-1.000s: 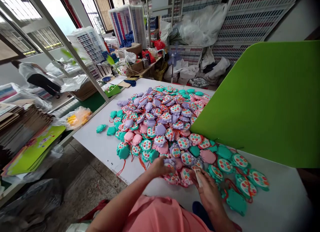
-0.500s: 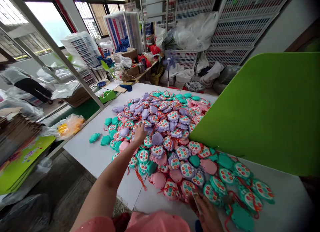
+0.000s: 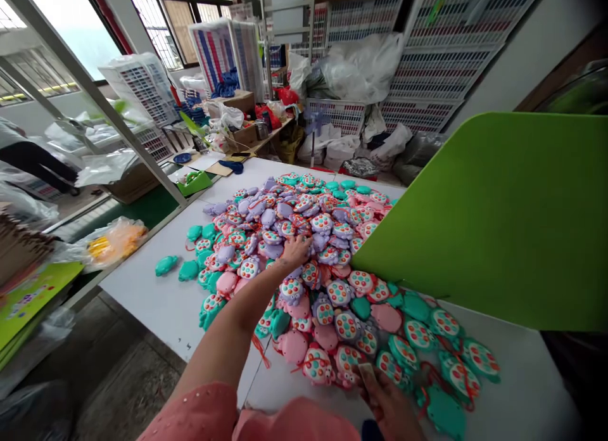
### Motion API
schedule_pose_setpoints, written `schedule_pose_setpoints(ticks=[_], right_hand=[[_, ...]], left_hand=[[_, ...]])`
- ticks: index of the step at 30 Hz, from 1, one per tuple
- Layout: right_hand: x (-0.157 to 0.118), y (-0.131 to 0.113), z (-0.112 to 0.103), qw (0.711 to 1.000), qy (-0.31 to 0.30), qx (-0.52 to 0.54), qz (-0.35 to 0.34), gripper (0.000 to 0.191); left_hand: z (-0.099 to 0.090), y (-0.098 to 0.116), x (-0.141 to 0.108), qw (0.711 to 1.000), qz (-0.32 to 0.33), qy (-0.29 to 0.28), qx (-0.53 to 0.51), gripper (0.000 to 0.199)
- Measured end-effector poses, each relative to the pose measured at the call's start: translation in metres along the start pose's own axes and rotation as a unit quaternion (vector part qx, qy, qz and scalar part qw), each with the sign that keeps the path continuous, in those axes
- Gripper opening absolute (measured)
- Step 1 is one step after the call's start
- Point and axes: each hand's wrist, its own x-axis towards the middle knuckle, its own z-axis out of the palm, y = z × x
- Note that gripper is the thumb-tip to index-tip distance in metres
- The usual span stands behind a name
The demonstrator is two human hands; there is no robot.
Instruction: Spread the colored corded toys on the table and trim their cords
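Note:
A large heap of turtle-shaped toys in purple, pink and teal, many with dotted shells and red cords, covers the white table [image 3: 135, 301]. My left hand [image 3: 297, 249] reaches into the middle of the heap, over a purple toy [image 3: 320, 241]; its fingers are bent onto the toys, and whether they grip one cannot be made out. Near the table's front edge, my right hand [image 3: 387, 400] is closed on a small pale flat piece [image 3: 367, 373], beside a pink dotted toy [image 3: 348, 363].
A green panel [image 3: 494, 225] stands along the right side of the heap. At the far left of the table is a small green box [image 3: 194, 184]. A metal post [image 3: 118, 124] rises on the left. Behind are crates [image 3: 427, 73], and a person [image 3: 35, 156] is at the left.
My left hand has moved right across the heap, from the left-middle toys to the purple ones. The pale piece in my right hand shows more clearly. The camera view has shifted slightly.

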Motion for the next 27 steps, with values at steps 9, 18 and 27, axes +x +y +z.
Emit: schedule_pose_setpoints(ticks=[9, 18, 27], right_hand=[[0.019, -0.021, 0.049, 0.986, -0.108, 0.123, -0.029, 0.038], [-0.008, -0.035, 0.051, 0.975, -0.196, -0.06, -0.088, 0.027], [-0.024, -0.052, 0.023, 0.969, -0.242, -0.04, -0.023, 0.029]], left_hand=[[0.013, 0.076, -0.154, 0.975, 0.013, 0.007, -0.222, 0.071], [0.042, 0.114, -0.224, 0.901, -0.041, -0.02, -0.431, 0.11], [0.017, 0.106, -0.231, 0.865, -0.066, -0.083, -0.49, 0.105]])
